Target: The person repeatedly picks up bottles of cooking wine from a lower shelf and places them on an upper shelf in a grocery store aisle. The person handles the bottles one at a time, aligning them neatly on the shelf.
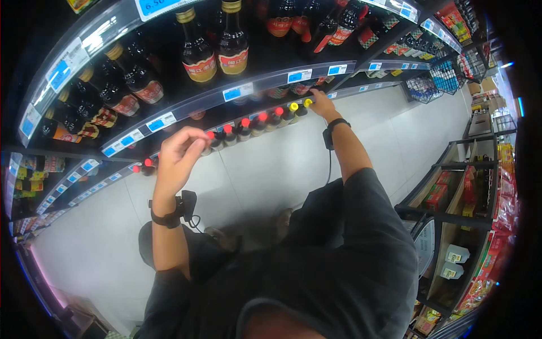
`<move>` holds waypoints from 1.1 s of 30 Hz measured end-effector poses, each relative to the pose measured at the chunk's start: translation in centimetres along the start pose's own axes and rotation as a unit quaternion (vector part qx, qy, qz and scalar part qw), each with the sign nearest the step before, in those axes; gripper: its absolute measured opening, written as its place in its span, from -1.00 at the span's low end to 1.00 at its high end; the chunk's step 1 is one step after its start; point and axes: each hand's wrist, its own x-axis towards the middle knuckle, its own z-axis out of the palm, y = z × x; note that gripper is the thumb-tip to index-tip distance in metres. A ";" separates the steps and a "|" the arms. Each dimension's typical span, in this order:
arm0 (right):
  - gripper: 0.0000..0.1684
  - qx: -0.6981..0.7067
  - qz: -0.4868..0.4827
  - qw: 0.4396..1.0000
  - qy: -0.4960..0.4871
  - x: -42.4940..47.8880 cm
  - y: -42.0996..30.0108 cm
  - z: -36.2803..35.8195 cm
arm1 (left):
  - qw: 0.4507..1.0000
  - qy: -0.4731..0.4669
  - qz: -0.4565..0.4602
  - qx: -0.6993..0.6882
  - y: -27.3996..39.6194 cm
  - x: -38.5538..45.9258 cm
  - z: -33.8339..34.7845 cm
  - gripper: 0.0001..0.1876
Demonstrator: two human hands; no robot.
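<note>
A row of dark bottles stands along the foot of the shelving. Some have red caps, such as this red-capped bottle (244, 129), and two near the right end have yellow caps, including one yellow-capped bottle (294, 113). My left hand (180, 152) is raised at the left part of the row, fingers curled and thumb apart, with nothing visible in it. Its fingertips overlap a red cap in the view; contact is unclear. My right hand (324, 104) reaches to the lower shelf by the last yellow-capped bottle (308, 103). Its grip is hidden by the hand itself.
Above the row, a shelf holds glass sauce bottles (233, 46) with gold caps and red labels. Price tags line the shelf edge (271, 82). Wire baskets (444, 80) hang at the far right. Behind me to the right stands a rack (444, 218) with boxes and jugs.
</note>
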 end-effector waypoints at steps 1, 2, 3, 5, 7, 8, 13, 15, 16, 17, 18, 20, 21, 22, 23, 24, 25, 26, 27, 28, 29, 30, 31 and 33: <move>-0.39 -0.037 0.001 0.998 -0.048 0.4 -0.4 0.6 | 0.998 0.007 -0.001 0.055 -0.9 0.3 0.2 -0.90; -0.39 -0.074 0.002 0.993 -0.096 0.7 -0.6 1.1 | 0.999 0.002 -0.013 0.040 -1.5 0.4 0.5 -0.90; -0.40 -0.108 0.002 0.984 -0.142 1.1 -1.1 1.7 | 0.999 -0.003 -0.026 0.029 -1.8 0.4 0.5 -0.90; -0.41 -0.102 0.028 0.984 -0.142 1.3 -1.8 2.9 | 0.999 -0.003 -0.034 0.002 -2.5 0.2 0.6 -0.89; -0.43 -0.109 0.054 0.984 -0.128 1.6 -1.5 4.1 | 0.999 -0.002 -0.040 -0.012 -3.0 0.2 0.3 -0.88; -0.44 -0.106 0.053 0.985 -0.129 1.3 -1.0 4.6 | 0.999 0.002 -0.042 -0.014 -3.4 0.2 0.0 -0.88; -0.44 -0.099 0.024 0.984 -0.144 -1.9 -1.3 1.5 | 0.999 0.014 -0.038 -0.024 -4.3 0.6 -0.4 -0.87; -0.52 -0.085 -0.048 0.992 -0.087 -3.5 -3.0 -1.8 | 0.999 0.003 -0.044 -0.032 -4.5 1.0 0.0 -0.86; -0.56 -0.082 -0.079 0.990 -0.078 -4.4 -4.6 -4.2 | 0.998 -0.009 -0.051 -0.035 -4.8 1.1 0.4 -0.86; -0.59 -0.077 -0.109 0.989 -0.069 -5.3 -6.3 -6.6 | 0.997 -0.023 -0.058 -0.037 -5.0 1.3 0.9 -0.86; -0.63 -0.052 -0.130 0.989 -0.052 -6.4 -8.0 -9.0 | 0.997 -0.035 -0.061 -0.038 -5.2 1.7 1.3 -0.86; -0.64 -0.027 -0.173 0.983 -0.062 -9.3 -12.3 -14.9 | 0.993 -0.082 -0.072 -0.043 -6.1 2.1 2.2 -0.76; -0.64 -0.010 -0.197 0.978 -0.066 -10.7 -14.5 -17.5 | 0.990 -0.106 -0.073 -0.052 -6.0 2.3 2.9 -0.64; -0.70 0.044 -0.218 0.974 -0.043 -11.9 -16.4 -19.7 | 0.993 -0.109 -0.042 0.017 -4.9 2.2 3.6 -0.45; -0.76 0.100 -0.241 0.965 -0.022 -13.0 -18.2 -21.5 | 0.990 -0.111 -0.012 0.088 -3.9 2.0 4.3 -0.25; -0.81 0.155 -0.262 0.953 0.001 -14.3 -19.7 -23.1 | 0.987 -0.129 0.015 0.092 -4.1 1.8 4.8 0.00; -0.82 0.199 -0.265 0.943 0.008 -15.2 -21.1 -24.1 | 0.985 -0.136 0.044 0.101 -4.1 1.6 5.5 0.05; -0.83 0.242 -0.269 0.932 0.017 -16.1 -22.6 -25.1 | 0.982 -0.162 0.057 0.072 -3.1 1.5 6.1 0.08; -0.84 0.284 -0.280 0.917 0.023 -16.8 -24.1 -25.8 | 0.977 -0.158 0.062 0.129 -3.0 1.2 6.6 0.10; -0.82 0.306 -0.269 0.913 0.022 -17.5 -25.5 -26.3 | 0.977 -0.085 0.093 0.169 -2.1 0.5 7.2 0.04; -0.80 0.327 -0.256 0.910 0.021 -18.3 -26.6 -26.8 | 0.982 -0.028 0.089 0.166 -1.2 0.1 7.2 -0.04; -0.80 0.363 -0.252 0.896 0.039 -19.2 -28.0 -27.1 | 0.982 -0.017 0.096 0.163 -0.7 -0.4 6.9 -0.06; -0.79 0.398 -0.250 0.881 0.052 -19.9 -29.1 -27.2 | 0.982 -0.003 0.101 0.159 -0.4 -0.9 6.3 -0.08; -0.52 0.602 -0.228 0.764 -0.042 -21.0 -30.6 -26.8 | 0.991 -0.010 0.097 0.091 1.6 -2.3 5.0 -0.05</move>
